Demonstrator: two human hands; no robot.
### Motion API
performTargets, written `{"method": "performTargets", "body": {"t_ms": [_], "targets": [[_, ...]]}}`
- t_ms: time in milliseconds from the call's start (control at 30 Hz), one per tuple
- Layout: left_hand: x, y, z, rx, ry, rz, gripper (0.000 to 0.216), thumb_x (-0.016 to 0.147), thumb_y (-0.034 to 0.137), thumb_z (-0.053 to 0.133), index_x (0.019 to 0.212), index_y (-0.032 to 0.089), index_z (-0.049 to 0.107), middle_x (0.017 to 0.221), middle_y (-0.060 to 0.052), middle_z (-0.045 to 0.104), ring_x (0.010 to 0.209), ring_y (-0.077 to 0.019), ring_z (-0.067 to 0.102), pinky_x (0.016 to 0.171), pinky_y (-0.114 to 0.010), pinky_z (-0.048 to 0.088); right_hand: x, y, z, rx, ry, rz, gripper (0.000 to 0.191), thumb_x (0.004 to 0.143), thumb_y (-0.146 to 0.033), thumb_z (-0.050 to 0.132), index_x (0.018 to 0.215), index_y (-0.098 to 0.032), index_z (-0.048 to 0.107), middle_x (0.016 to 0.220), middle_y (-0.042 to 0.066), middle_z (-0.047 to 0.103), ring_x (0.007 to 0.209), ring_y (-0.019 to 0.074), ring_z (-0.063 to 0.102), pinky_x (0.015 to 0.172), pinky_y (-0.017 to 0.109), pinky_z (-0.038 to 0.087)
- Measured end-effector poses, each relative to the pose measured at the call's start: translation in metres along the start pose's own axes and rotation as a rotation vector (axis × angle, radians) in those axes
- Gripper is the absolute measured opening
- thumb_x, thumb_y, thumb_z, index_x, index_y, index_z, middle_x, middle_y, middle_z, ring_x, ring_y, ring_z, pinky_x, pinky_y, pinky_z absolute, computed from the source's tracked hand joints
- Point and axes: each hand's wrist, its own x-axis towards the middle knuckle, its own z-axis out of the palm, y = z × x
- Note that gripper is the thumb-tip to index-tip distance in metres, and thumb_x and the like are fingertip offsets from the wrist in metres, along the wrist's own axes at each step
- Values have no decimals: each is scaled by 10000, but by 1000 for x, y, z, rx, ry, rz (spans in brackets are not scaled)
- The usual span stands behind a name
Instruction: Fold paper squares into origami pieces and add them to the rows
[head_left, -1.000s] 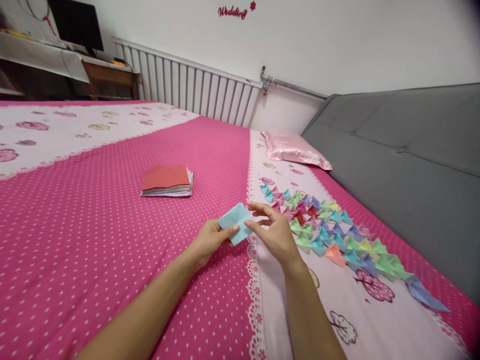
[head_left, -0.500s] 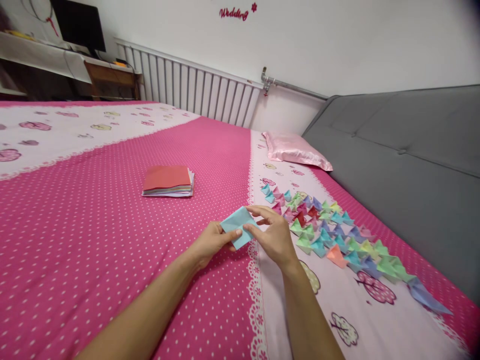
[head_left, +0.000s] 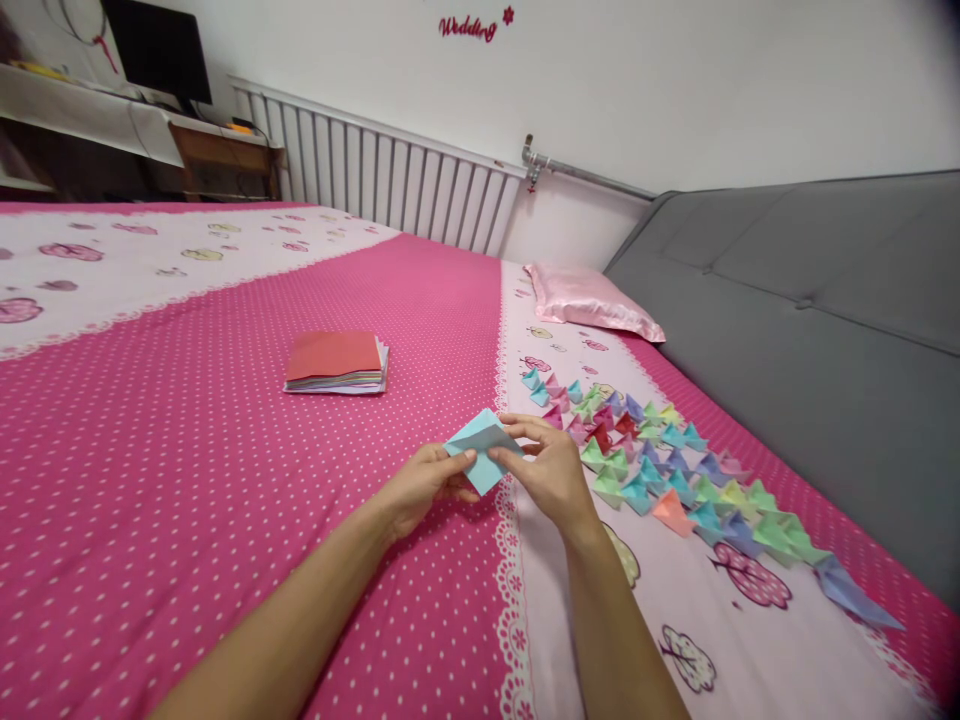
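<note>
Both my hands pinch a folded light blue paper (head_left: 480, 445) just above the pink dotted bedspread (head_left: 187, 430). My left hand (head_left: 424, 487) grips its left edge with thumb and fingers. My right hand (head_left: 551, 470) holds the right side, fingers curled over the top fold. To the right of my hands lie several small folded paper pieces (head_left: 660, 465) in blue, green, pink, purple and orange, set in rows on the pale strip of the sheet. A stack of coloured paper sheets (head_left: 336, 362) with a red sheet on top lies farther back to the left.
A pink satin pillow (head_left: 592, 298) lies at the head of the bed beside a grey padded headboard (head_left: 810, 330). A white radiator (head_left: 375, 180) runs along the far wall. A desk with a dark monitor (head_left: 157, 50) stands at the back left.
The blue paper has been folded tighter, and a raised flap now shows on top. My right fingers have closed over it. My hands have stayed in almost the same spot.
</note>
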Motion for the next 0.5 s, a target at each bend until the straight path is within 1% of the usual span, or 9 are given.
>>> {"method": "performTargets", "body": {"t_ms": [100,167,233,300,400,500], "targets": [[-1,3,1,-122,20,-44,182,761,269,589,810,112,668,711,-69,649,626,-132,582,625,-264,495,0,2,-1,21,1,-23,135,669,-198,613,766,-220,705,1041,70,630,949,212,585,720,325,484],[-1,5,2,-181,33,-57,170,774,207,537,830,104,661,724,-78,661,636,-144,598,630,-279,506,1,2,-2,14,-33,-42,192,688,-156,565,779,-239,713,1070,63,620,980,204,576,735,320,484],[-2,7,3,-207,36,-74,204,773,163,479,841,87,655,759,-95,671,650,-153,611,627,-281,510,0,1,-3,-1,-83,-41,251,698,-122,529,808,-251,715,1128,65,595,1039,202,550,763,321,476],[-2,8,4,-226,29,-87,238,761,149,444,859,76,648,782,-106,677,658,-158,617,619,-278,511,0,0,-5,-4,-135,-22,280,709,-108,512,842,-251,711,1187,74,564,1091,205,521,789,328,467],[-2,9,4,-256,14,-87,251,734,155,440,871,81,636,760,-98,676,662,-163,619,621,-282,511,-2,-2,-9,-8,-198,0,311,724,-96,485,884,-250,703,1244,80,526,1145,216,483,805,340,458],[-2,9,2,-277,-18,-75,242,701,161,443,832,87,633,737,-91,671,651,-161,612,629,-291,511,-3,-3,-13,-40,-239,-11,363,730,-69,441,914,-251,696,1267,69,513,1193,217,440,860,363,427]]}}
